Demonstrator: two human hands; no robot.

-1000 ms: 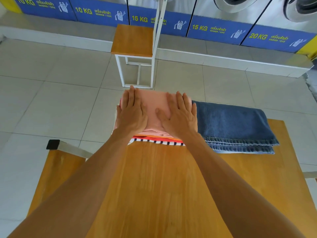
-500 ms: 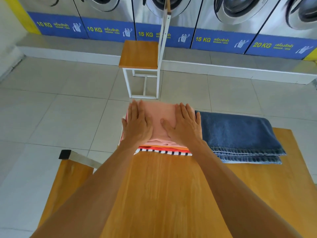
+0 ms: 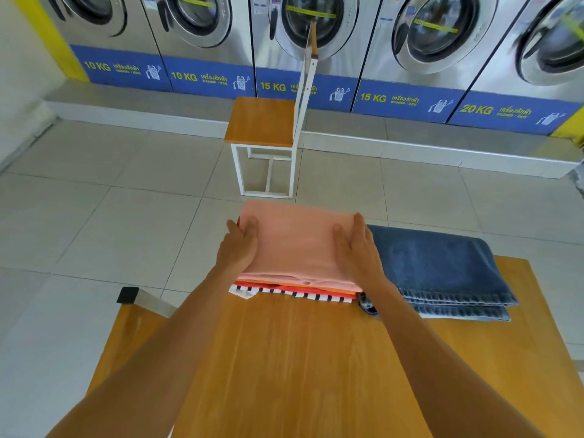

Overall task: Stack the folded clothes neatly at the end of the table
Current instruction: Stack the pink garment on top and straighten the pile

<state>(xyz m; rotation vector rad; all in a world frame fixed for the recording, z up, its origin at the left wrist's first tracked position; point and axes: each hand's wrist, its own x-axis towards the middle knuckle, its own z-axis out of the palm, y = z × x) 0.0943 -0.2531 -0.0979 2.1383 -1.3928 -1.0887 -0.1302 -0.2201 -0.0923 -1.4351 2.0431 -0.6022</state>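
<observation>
Left hand (image 3: 237, 248) and right hand (image 3: 357, 248) flat, fingers extended, pressed against the left and right sides of the clothes stack (image 3: 294, 248); nothing grasped. Pink garment on top, orange and striped layers beneath. Stack sits at far end of table (image 3: 300, 358), folded jeans (image 3: 442, 267) touching its right side.
</observation>
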